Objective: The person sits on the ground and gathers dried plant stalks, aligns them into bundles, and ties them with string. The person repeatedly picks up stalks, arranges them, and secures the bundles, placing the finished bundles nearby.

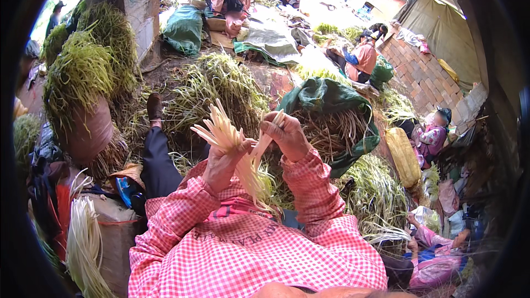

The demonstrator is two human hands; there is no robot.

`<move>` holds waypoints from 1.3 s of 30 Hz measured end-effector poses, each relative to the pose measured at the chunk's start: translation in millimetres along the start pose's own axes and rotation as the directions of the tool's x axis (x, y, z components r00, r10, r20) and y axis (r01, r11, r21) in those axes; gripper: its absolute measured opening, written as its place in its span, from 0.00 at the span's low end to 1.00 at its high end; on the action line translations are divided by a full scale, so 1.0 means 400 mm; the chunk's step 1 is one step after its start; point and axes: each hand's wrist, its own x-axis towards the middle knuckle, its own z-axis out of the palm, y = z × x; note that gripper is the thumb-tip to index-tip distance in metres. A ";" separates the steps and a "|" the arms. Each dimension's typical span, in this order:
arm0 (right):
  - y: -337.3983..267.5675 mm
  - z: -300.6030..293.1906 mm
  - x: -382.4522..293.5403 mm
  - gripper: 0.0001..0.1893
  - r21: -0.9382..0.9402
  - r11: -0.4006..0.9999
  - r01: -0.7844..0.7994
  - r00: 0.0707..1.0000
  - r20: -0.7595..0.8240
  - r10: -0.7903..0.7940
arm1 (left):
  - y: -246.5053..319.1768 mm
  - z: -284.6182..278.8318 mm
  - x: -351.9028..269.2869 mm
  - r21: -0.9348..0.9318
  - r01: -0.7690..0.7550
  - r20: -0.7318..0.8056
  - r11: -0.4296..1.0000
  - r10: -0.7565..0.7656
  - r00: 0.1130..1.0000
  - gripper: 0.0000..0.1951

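My left hand (223, 163) is closed around a bunch of pale, blanched stalks (220, 128), whose cut-looking ends fan out above the fist. Yellow-green leaves (263, 188) hang down between my forearms. To its right, my right hand (290, 134) pinches a few pale stalks (263, 142) between thumb and fingers, close beside the bunch. Beyond both hands lies a heap of long green leafy stalks (215, 87). An opened green woven sack (323, 95) holds more stalks, with their brownish ends showing.
At my left, finished-looking pale stalks (85, 240) drape beside a tan bundle (118, 252). A wrapped upright bundle of greens (89, 128) stands farther left. Another leafy heap (372, 182) and a yellow sack (401, 157) lie right. A person in pink (434, 256) sits close by, handling stalks.
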 end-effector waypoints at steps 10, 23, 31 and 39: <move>-0.037 -0.011 -0.032 0.09 -0.277 0.959 0.060 0.991 0.132 -0.024 | 0.018 0.016 0.021 0.020 0.017 0.077 1.000 -0.018 0.997 0.09; -0.060 0.011 -0.031 0.22 -0.571 0.783 0.247 0.967 0.094 -0.236 | 0.036 0.030 0.019 -0.018 0.203 0.112 0.979 -0.200 0.973 0.15; -0.026 0.000 -0.033 0.16 -0.453 0.842 0.293 0.956 0.165 -0.244 | 0.008 0.010 0.018 0.014 0.206 0.189 0.979 -0.205 0.961 0.12; -0.072 0.009 0.066 0.23 -0.216 0.867 0.449 0.892 0.055 -0.448 | 0.009 0.029 0.008 0.035 0.264 0.195 0.964 -0.266 0.944 0.14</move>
